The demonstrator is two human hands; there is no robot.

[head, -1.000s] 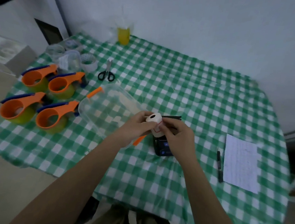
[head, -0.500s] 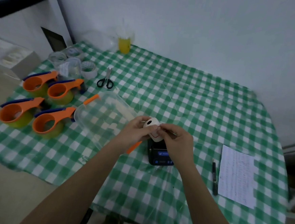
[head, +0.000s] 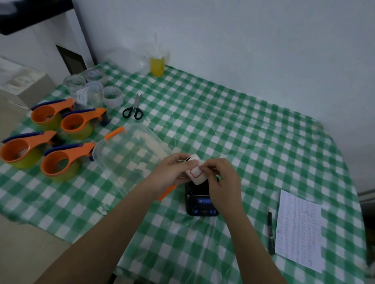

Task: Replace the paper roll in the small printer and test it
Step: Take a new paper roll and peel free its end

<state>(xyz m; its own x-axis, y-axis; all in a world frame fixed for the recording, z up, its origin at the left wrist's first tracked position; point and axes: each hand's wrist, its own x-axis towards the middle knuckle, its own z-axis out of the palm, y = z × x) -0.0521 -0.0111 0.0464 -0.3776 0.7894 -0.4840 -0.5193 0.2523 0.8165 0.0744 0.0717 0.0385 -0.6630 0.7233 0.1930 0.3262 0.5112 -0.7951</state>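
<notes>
A small white paper roll [head: 195, 169] with red-outlined labels is held just above the back of the small black printer [head: 201, 204], which lies on the green checked tablecloth with its blue panel facing me. My left hand [head: 172, 171] grips the roll from the left. My right hand [head: 220, 180] pinches the roll's right side and loose end. The printer's paper bay is mostly hidden under my hands and the roll.
A clear plastic container [head: 128, 157] with orange clips lies left of my hands. Several orange tape dispensers [head: 58, 140], scissors [head: 134, 110], tape rolls and jars fill the left side. A pen [head: 271, 232] and a printed sheet [head: 298, 231] lie at right. A yellow cup [head: 157, 66] stands by the wall.
The roll has turned in my hands so a red-outlined label faces up, and both hands hold it a little lower over the printer. My head view shifted slightly.
</notes>
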